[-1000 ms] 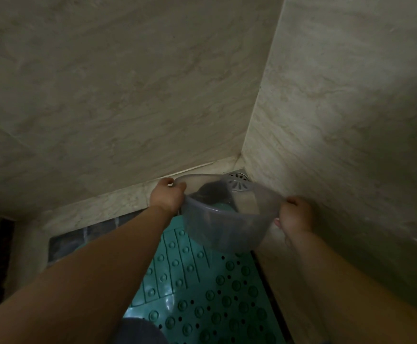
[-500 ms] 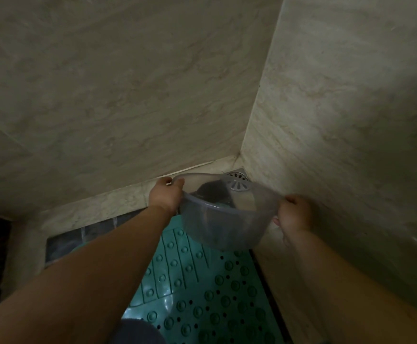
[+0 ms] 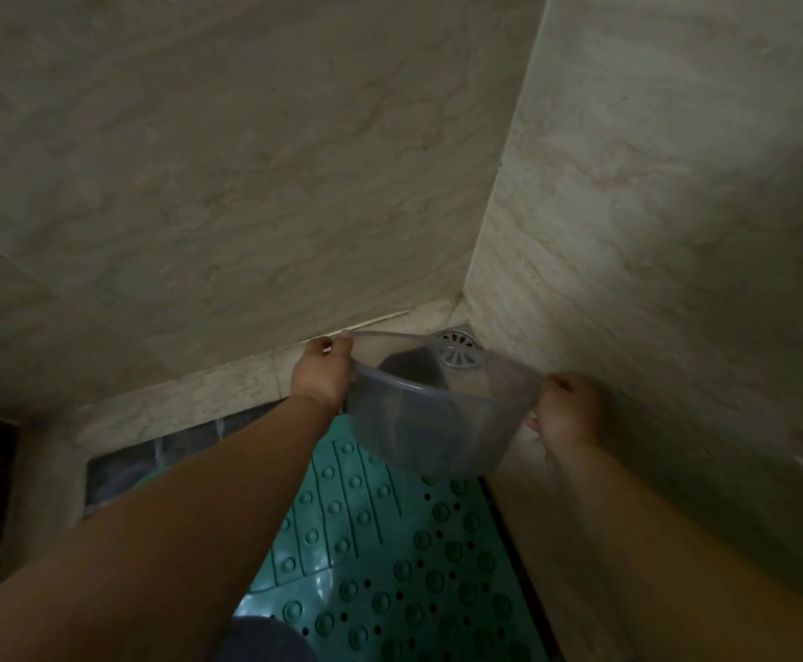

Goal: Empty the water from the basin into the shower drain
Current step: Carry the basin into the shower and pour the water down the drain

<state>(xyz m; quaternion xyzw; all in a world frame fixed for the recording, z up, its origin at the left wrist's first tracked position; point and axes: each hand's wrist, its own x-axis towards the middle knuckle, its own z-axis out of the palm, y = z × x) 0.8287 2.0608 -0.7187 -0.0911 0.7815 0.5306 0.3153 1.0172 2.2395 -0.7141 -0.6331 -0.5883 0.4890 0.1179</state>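
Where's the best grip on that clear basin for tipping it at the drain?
Probably the rim on opposite sides, as now: left hand from the left edge, right hand from the right. The basin is wide, round and thin-walled, so a two-sided grip should let it pivot toward the corner drain.

Basin above mat, drain behind.

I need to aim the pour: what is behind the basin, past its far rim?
Past the clear basin, the round metal drain sits in the wall corner, seen partly through the plastic. The basin covers the floor directly below; whether water is flowing cannot be told.
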